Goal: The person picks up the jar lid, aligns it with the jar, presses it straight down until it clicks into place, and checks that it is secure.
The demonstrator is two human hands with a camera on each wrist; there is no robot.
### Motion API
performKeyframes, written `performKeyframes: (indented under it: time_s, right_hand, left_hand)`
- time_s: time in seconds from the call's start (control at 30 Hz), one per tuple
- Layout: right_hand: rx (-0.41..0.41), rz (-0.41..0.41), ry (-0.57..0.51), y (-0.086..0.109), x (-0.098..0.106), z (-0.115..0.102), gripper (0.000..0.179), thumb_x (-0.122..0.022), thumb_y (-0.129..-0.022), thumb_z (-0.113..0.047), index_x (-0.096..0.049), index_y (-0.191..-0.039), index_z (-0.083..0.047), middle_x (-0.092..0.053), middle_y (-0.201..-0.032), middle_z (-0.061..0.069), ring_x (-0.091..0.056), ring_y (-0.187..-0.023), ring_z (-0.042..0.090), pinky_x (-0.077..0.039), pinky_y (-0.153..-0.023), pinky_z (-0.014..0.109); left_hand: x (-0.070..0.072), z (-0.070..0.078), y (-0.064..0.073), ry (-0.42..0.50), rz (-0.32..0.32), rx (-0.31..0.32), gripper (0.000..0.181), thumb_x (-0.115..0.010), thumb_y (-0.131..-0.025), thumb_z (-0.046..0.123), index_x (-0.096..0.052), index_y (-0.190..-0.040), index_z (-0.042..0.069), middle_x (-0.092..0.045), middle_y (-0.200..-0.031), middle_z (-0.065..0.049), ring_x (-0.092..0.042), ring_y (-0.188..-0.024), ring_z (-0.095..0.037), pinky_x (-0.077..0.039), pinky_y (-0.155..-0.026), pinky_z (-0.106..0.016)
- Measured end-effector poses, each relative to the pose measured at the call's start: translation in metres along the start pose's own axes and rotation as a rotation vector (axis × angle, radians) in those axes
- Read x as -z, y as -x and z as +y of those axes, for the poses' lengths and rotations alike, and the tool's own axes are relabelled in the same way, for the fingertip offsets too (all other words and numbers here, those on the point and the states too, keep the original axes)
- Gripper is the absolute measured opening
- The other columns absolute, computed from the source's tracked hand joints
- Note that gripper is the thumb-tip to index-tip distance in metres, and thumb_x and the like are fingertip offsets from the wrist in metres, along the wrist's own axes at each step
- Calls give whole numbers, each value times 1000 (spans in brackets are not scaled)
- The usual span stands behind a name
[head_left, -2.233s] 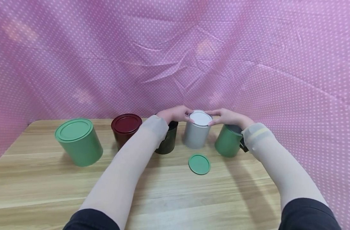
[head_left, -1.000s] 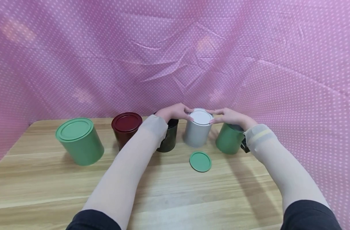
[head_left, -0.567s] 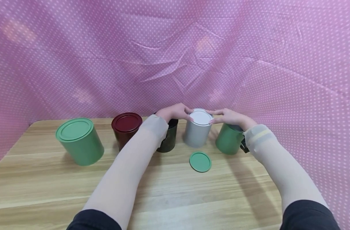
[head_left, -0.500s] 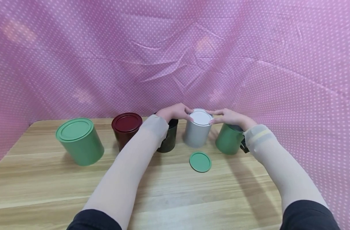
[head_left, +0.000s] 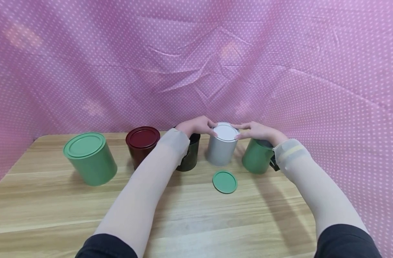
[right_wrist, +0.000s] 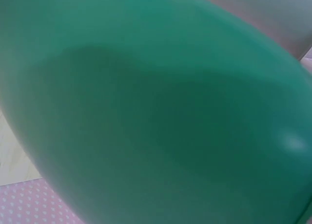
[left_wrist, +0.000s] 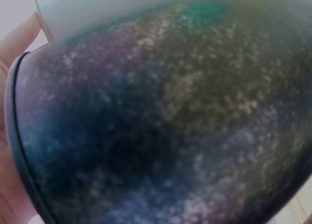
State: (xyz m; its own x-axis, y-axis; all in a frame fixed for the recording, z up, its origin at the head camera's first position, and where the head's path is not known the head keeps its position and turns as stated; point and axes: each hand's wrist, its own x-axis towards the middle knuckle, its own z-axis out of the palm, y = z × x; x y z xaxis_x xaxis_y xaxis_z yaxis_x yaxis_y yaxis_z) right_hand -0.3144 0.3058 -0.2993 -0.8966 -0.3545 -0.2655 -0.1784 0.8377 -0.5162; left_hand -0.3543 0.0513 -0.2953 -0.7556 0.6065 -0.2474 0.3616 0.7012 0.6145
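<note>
A white can (head_left: pixel 221 152) stands upright on the table, topped by a white lid (head_left: pixel 226 132). My left hand (head_left: pixel 197 125) holds the lid's left edge with thumb and fingers. On the opposite edge, the thumb and fingers of my right hand (head_left: pixel 257 130) hold it too. Under the left hand is a black speckled can (head_left: pixel 190 156), its top partly hidden; it fills the left wrist view. A green can (head_left: pixel 255 157) stands beneath the right hand, with a dark top partly covered. A loose green lid (head_left: pixel 225 181) lies in front of the white can.
Farther left stand a dark red lidded can (head_left: pixel 142 141) and a large green lidded can (head_left: pixel 90 161). The wooden table (head_left: pixel 215 229) reaches toward me. A pink dotted cloth (head_left: pixel 196 64) hangs close behind the cans and along both sides.
</note>
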Motion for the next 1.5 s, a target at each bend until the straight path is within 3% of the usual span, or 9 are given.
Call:
performKeyframes:
  time_s: [0.37,0.7,0.87,1.03,1.27,1.5]
  right_hand:
    - [-5,13,11,-1,0,-8,68,-63,-90,-46,-37,-149,-24,-30,-155,18,-23,-144,44,-15,-114,66]
    - [57,-1,39,-4,6,-14,69,-65,-90,-40,-39,-149,-18,-37,-153,15,-31,-142,39,-20,-115,61]
    - [79,-4,24,-5,9,-16,68,-65,-91,-35,-39,-148,-11,-38,-152,18,-31,-141,40,-22,-114,61]
    - [50,71,-35,6,11,-19,72,-62,-94,-34,-27,-153,-11,-27,-157,18,-25,-142,47,-22,-113,63]
    - [14,142,-21,25,9,-27,77,-58,-95,-42,-13,-157,-27,-14,-161,16,-18,-144,47,-14,-113,68]
    - [59,128,-17,43,1,-30,77,-53,-97,-43,-9,-157,-23,-4,-162,17,-9,-147,44,-10,-113,68]
  left_hand:
    - [5,-5,-4,-14,-16,-24,60,-68,-91,31,-47,-143,10,-43,-150,-6,-39,-140,-25,-28,-118,-38]
    - [10,-1,0,-34,-33,-35,61,-67,-91,29,-45,-144,7,-44,-150,-9,-40,-139,-26,-30,-117,-38]
    - [10,4,2,-95,-12,-57,58,-67,-92,25,-47,-143,5,-49,-146,-11,-44,-136,-26,-34,-115,-38]
    - [8,10,5,-94,65,-78,61,-67,-92,29,-44,-146,12,-46,-149,-8,-46,-134,-25,-37,-113,-39]
    - [4,19,19,-82,130,-84,75,-65,-91,42,-30,-153,18,-30,-158,-5,-29,-145,-25,-26,-119,-45]
    - [-3,26,35,-272,138,-146,79,-57,-92,54,-26,-154,17,-22,-161,-6,-13,-150,-28,-13,-122,-48]
